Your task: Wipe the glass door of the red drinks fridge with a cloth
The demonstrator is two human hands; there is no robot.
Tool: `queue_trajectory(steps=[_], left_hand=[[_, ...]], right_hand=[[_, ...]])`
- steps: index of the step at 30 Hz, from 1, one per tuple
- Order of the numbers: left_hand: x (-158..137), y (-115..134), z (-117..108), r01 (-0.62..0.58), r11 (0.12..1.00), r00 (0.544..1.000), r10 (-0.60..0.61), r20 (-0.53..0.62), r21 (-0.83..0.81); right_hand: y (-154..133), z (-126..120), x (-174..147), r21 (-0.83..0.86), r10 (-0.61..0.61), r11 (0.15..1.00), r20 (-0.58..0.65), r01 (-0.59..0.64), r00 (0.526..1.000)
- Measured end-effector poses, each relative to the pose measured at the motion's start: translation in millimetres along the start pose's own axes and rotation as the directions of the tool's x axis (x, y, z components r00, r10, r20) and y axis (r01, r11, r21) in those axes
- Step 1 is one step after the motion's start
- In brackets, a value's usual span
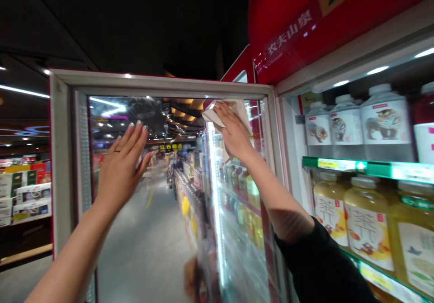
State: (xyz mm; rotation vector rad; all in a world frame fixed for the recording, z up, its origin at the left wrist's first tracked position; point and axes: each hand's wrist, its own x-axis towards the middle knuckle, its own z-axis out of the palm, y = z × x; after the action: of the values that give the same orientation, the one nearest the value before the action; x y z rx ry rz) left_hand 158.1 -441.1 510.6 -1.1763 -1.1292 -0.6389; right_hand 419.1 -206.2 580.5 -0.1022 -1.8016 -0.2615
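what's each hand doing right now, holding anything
Left hand: open, holding nothing, raised at the glass door; contact can't be told.
Right hand: open, flat over a pale cloth at the glass.

Cloth (243,112) under my right hand (233,129): plain cream. Ring (117,151) on my left hand (122,160): dark. My sleeve (320,260): solid black. Door frame (159,82) before me: pale grey, red outer edge. Cooler header (283,4): glossy red, white characters; tan panel (323,5) with black lettering. Upper bottles (384,120): white caps, white labels, orange tigers striped black, small red tags. Lower bottles (368,221): golden contents, whitish caps; I note white labels, black characters, orange-yellow artwork, red tags. Shelf strip (310,162): green, carrying yellow and white price labels. Ceiling (118,27) above me: black. Characters seen through the glass (135,248): yellow.
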Motion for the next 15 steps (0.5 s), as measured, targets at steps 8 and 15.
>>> queue_trajectory(steps=[8, 15], left_hand=[[1, 2, 1, -0.002, 0.999, 0.999, 0.001, -0.033, -0.039], [0, 1, 1, 0.030, 0.999, 1.000, -0.030, -0.007, -0.023]], right_hand=[[22, -17, -3, 0.017, 0.040, 0.999, -0.020, -0.040, 0.999], [30, -21, -4, 0.053, -0.035, 0.998, 0.034, 0.033, 0.999]])
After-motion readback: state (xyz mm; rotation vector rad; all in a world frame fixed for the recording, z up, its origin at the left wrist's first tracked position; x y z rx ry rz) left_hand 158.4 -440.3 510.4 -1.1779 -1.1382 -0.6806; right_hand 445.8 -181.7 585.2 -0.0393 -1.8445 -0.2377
